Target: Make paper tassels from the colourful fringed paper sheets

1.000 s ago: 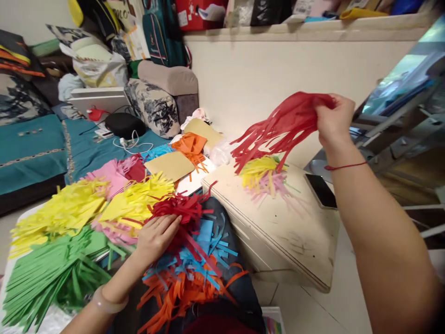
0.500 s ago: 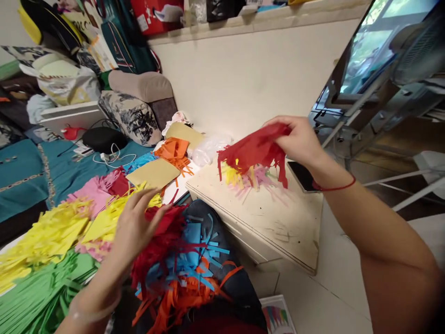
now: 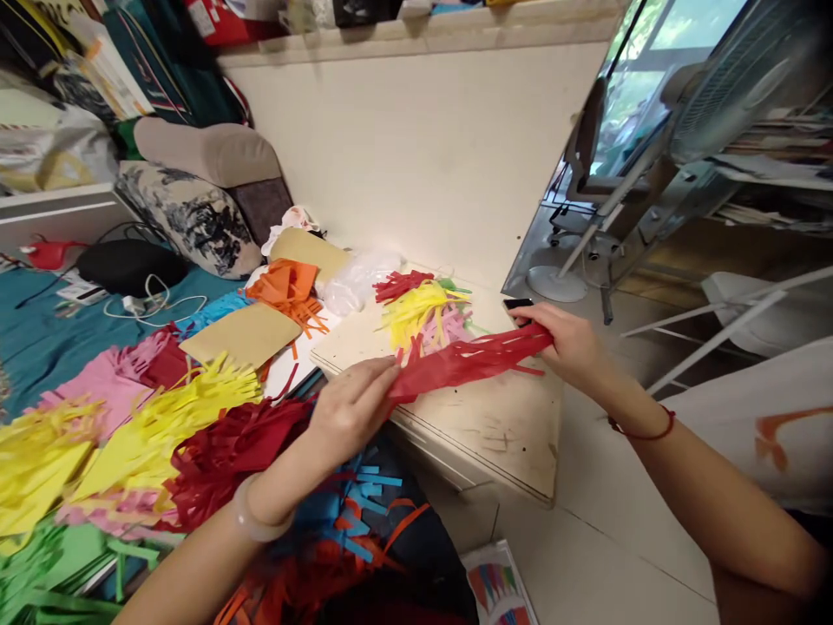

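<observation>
Stretched between my hands is a red fringed tissue-paper piece [image 3: 449, 365], held above the front of a small wooden cabinet top. My left hand [image 3: 355, 404] is closed on its uncut end. At the other side, my right hand [image 3: 563, 343] pinches the tips of its strips. Behind it on the cabinet lie yellow fringed paper [image 3: 416, 312], pink fringe [image 3: 444, 325] and a small red fringe [image 3: 402, 285]. Dark red fringed paper [image 3: 227, 451] sits by my left forearm, with blue strips [image 3: 364, 486] and orange strips [image 3: 292, 582] on my lap.
The cabinet top [image 3: 482, 434] has a phone [image 3: 519, 304] near its right edge. Yellow [image 3: 169, 425], pink [image 3: 110, 391] and green fringed paper [image 3: 65, 564] cover the left side. Tan sheets [image 3: 244, 336] and a plastic bag [image 3: 357, 282] lie farther back. A fan [image 3: 716, 95] stands right.
My left hand has moved right and taken hold of the red paper. My right hand has come lower, and the piece is now pulled lengthwise between both hands. The view has turned right.
</observation>
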The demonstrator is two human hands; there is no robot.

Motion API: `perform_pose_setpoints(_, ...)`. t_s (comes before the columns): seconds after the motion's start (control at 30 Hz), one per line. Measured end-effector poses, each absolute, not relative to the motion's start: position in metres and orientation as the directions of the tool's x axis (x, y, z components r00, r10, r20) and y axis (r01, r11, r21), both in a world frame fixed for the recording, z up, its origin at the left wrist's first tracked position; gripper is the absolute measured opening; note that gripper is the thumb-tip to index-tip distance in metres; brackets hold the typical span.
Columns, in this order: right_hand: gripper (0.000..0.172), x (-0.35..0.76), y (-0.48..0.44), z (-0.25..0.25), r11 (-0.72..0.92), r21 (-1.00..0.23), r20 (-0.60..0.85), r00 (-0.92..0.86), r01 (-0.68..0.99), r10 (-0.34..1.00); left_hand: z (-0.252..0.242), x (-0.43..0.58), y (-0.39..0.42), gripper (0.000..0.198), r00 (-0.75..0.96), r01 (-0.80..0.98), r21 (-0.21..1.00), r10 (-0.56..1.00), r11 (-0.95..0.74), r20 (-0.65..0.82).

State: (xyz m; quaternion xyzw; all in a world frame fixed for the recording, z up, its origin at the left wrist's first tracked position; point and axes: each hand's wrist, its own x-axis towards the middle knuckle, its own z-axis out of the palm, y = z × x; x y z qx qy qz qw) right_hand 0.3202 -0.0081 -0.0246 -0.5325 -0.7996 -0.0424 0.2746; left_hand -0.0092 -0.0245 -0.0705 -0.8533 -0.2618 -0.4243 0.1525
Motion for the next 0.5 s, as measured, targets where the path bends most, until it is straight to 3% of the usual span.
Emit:
perform_pose_setpoints(0.13,0.047,0.291,-0.006,-0.014,0.604,-0.311,0.443,-0.451,0.734,0.775,-0.073,-0.038,-0.033,0.021,0.384,0.643,0.236,0.573,-0.729,0.724)
perform_pose_setpoints(0.3,0.053,0.219,0.024,-0.01,0.68,-0.562,0.381,-0.582,0.471,0.718,-0.069,-0.086,-0.041,0.02,0.175,0.728,0.403,0.719,-0.555,0.673)
perform_pose_setpoints(0.4,0.046,0.175,0.038,-0.022,0.602,-0.699,0.215,-0.69,0.385,0.691,-0.043,-0.109,-0.042,0.022,0.133,0.752,0.441,0.769,-0.49,0.626)
perform_pose_setpoints(0.5,0.029,0.138,0.04,-0.039,0.56,-0.699,0.149,-0.676,0.444,0.721,-0.016,-0.124,-0.042,0.021,0.2,0.778,0.312,0.685,-0.546,0.7)
